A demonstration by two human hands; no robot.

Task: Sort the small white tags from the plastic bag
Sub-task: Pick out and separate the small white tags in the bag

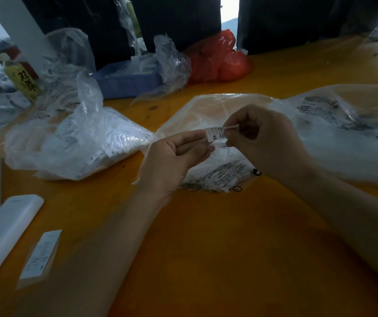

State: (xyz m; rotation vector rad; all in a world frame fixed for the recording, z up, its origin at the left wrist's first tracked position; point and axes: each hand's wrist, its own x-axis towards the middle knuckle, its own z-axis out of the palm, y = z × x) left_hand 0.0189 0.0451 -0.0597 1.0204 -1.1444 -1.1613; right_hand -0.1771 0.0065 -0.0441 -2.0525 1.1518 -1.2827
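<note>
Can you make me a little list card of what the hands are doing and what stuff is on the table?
left hand: pinches one end of the tag
right hand: pinches the other end
tag: small, white, printed XS
under the hands: clear plastic bag with black print
left side: another bag of tags
far side: blue tray, red bag
table: orange
</note>
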